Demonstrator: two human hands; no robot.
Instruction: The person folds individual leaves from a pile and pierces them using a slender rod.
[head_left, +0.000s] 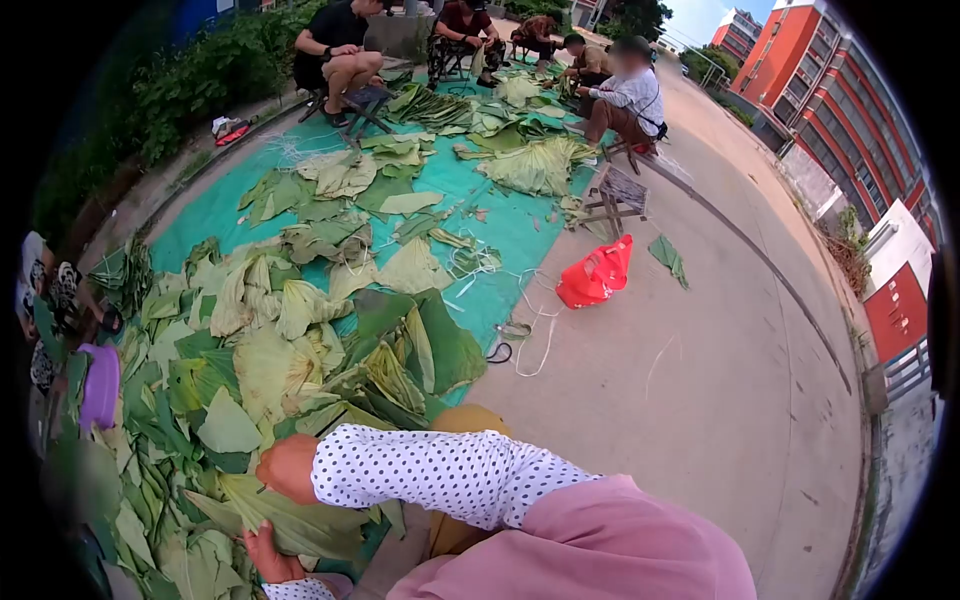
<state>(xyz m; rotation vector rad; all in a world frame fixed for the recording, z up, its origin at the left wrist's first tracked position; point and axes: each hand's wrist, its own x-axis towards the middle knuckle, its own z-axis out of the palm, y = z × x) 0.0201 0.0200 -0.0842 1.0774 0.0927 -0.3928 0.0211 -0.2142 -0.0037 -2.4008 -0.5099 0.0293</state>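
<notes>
The broad, pale-green, veined leaf (310, 528) at seven o'clock looks matt and papery, its surface ribbed. At ten, the flat turquoise sheet (225, 215) resembles smooth plastic; at three, the crumpled red bag (595, 277) looks like thin, slightly glossy plastic. The white, dark-dotted sleeve (410, 465) and draped pink garment (615, 545), towards six, are matt cloth.
</notes>
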